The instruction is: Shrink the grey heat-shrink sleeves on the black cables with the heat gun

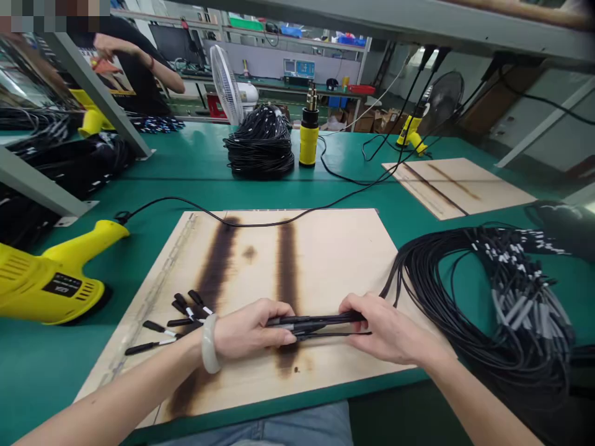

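Note:
My left hand (251, 331) and my right hand (385, 328) both pinch a small bunch of black cable ends (320, 322), held level just above a scorched wooden board (325, 254). The cables trail right from my right hand into a big loose bundle of black cables (493, 297). Several finished cable ends with black sleeves (179, 316) lie on the board to the left of my left hand. A pale bangle sits on my left wrist.
A yellow heat gun (51, 279) lies on the green table (186, 167) at the left, its cord running across the board's far edge. A coil of black cable (260, 145), an upright yellow heat gun (309, 133), a fan and a second board (455, 183) stand further back. Another person works at far left.

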Demonstrator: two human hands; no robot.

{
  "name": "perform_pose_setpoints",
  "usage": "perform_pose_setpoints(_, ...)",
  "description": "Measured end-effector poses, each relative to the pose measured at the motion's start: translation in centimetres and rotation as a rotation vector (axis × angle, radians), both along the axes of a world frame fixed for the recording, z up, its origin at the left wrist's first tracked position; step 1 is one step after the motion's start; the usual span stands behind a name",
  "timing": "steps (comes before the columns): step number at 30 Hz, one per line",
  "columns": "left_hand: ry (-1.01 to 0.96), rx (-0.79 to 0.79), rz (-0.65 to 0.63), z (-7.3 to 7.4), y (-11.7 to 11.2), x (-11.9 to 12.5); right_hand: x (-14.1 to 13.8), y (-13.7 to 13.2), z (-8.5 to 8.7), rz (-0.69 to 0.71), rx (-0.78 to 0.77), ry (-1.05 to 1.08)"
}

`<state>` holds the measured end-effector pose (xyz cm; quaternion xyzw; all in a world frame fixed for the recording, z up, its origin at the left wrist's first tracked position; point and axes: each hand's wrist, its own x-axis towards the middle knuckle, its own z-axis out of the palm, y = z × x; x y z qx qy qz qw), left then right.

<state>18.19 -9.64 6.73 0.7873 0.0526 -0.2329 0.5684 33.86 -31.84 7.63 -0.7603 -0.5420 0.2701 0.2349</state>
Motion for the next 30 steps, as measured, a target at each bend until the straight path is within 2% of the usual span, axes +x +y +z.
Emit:
perform_pose_setpoints(3, 0.089, -0.207, 0.049, -0.2, 0.2, 0.2, 0.0, -0.1, 0.2, 0.030, 0.105, -0.022)
perform_pose_setpoints(6, 0.114, -0.244, 0.032, -0.3, 0.4, 0.3, 0.2, -0.1, 0.4, 0.058, 0.147, -0.031)
perform_pose_setpoints(10, 0.127, -0.171, 0.031, 0.0, 0.3, 0.4, 0.6, -0.1, 0.5, 0.072, 0.171, -0.014)
perform_pose_setpoints(15, 0.023, 0.118, 0.042, 0.7, -0.6, 0.5, 0.9, 0.0, 0.4, 0.091, 0.166, -0.024)
perform_pose_setpoints(17, -0.016, 0.188, 0.024, 0.8, -0.8, 0.6, 0.9, 0.0, 0.4, 0.106, 0.172, -0.044)
perform_pose_setpoints(24, -0.080, 0.128, -0.019, 0.5, -0.7, 0.7, 1.0, -0.1, 0.3, 0.116, 0.232, -0.065)
perform_pose_setpoints(30, -0.066, 0.091, 0.007, 0.8, -0.7, 0.7, 1.1, -0.4, 0.5, 0.114, 0.237, -0.061)
